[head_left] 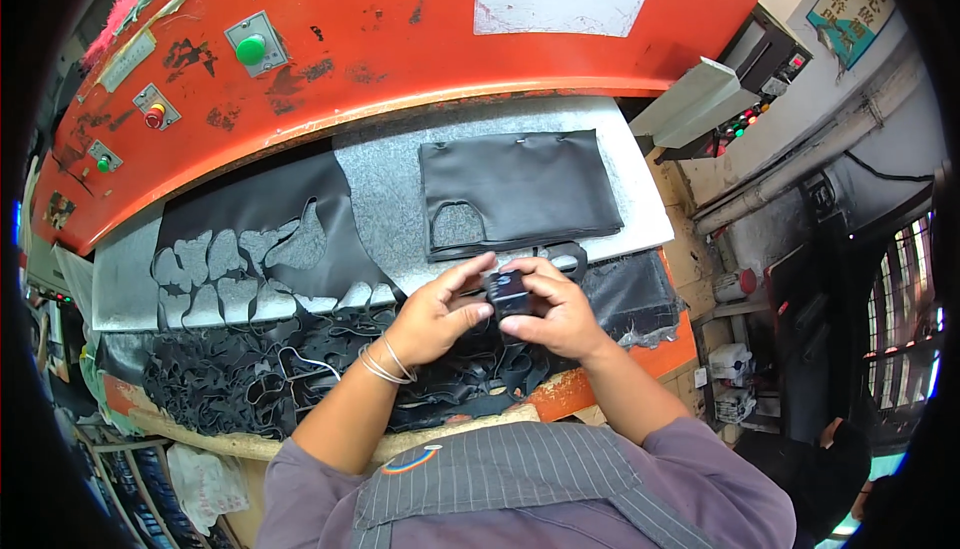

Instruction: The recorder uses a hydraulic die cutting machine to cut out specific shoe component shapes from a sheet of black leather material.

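Between my two hands, in front of the pale cutting board [385, 199], is a small dark block-like bundle [509, 294]; its exact kind is unclear. My right hand [553, 311] closes around it, thumb at the near side and fingers along the right. My left hand [440, 311], with bands on the wrist, has its thumb against the bundle's left side and its fingers curled toward it. Just beyond lies a neat stack of black leather-like sheets [530, 184], with a rounded notch at its near left corner. Further left is a black sheet [260, 189] with several shapes cut out.
Tangled black offcuts [230, 379] heap along the near edge. A scuffed orange machine beam [390, 39] spans the far side, with a green button [251, 49] and a red button [155, 117]. A control box [745, 134] stands at right. Another person [815, 469] shows at lower right.
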A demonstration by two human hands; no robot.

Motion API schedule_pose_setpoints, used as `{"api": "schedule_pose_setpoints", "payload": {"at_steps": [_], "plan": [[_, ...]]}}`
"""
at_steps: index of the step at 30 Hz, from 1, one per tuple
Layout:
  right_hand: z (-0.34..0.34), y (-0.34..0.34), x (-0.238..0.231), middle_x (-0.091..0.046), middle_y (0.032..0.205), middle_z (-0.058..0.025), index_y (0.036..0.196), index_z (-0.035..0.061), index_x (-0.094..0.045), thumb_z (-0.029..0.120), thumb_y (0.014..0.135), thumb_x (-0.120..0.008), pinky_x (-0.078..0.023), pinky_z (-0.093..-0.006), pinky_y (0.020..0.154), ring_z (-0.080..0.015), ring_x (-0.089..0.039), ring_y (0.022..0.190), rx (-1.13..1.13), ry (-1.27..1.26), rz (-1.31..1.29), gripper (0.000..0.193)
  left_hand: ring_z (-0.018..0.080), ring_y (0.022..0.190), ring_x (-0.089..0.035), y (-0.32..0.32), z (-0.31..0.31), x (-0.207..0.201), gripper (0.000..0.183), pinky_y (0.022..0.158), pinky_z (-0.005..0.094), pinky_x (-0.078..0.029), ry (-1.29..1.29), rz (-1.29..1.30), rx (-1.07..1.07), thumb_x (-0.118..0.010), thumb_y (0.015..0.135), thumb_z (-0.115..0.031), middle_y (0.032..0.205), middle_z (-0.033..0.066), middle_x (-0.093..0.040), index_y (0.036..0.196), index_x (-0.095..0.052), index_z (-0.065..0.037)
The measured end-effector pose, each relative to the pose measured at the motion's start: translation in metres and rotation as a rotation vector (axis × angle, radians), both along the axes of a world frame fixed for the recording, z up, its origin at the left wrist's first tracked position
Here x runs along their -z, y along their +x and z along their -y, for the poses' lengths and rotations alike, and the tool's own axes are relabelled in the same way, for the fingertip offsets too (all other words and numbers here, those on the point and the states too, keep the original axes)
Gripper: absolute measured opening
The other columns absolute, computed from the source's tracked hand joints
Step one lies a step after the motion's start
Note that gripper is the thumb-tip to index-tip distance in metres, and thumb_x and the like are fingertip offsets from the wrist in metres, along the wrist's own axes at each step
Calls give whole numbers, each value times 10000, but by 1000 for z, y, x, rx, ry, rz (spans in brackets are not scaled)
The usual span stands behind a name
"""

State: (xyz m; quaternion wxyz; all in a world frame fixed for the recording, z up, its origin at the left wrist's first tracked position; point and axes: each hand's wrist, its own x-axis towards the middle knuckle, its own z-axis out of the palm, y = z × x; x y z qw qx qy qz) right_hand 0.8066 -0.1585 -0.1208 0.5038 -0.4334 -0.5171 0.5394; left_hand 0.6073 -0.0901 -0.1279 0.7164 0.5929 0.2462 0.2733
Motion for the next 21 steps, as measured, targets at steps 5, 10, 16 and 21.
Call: {"api": "schedule_pose_setpoints", "payload": {"at_steps": [5, 10, 16, 21], "plan": [[-6, -14, 0, -491, 1204, -143, 962, -33, -649, 253, 714, -790, -447, -358, 880, -254, -538, 1061, -52, 321, 377, 403, 163, 1090, -580, -4, 24, 16, 524, 949, 279, -455, -125, -88, -180, -559, 841, 93, 1228, 117, -572, 1348, -448, 20], [-20, -25, -14, -571, 1095, -162, 885, -41, -638, 332, 709, -752, -466, -380, 861, -322, -540, 1040, -74, 467, 617, 428, 119, 996, -607, -12, 26, 11, 444, 874, 245, -477, -185, -61, -309, -487, 795, 142, 1100, 113, -640, 1227, -549, 58], [-24, -28, -16, -591, 1018, -160, 844, -25, -657, 317, 707, -771, -472, -359, 829, -310, -585, 946, 116, 494, 807, 385, 176, 909, -625, -27, 27, 19, 280, 824, 288, -479, 91, -285, -364, -572, 818, 21, 996, 105, -644, 1093, -622, 20], [-91, 28, -11, -580, 1012, -235, 792, -88, -650, 441, 821, -645, -476, -413, 800, -380, -601, 917, 521, 41, 991, 529, 325, 1013, -535, -22, 1, -7, 151, 885, 374, -424, 593, -513, -180, -645, 823, -112, 1035, 127, -580, 942, -647, -20]]}}
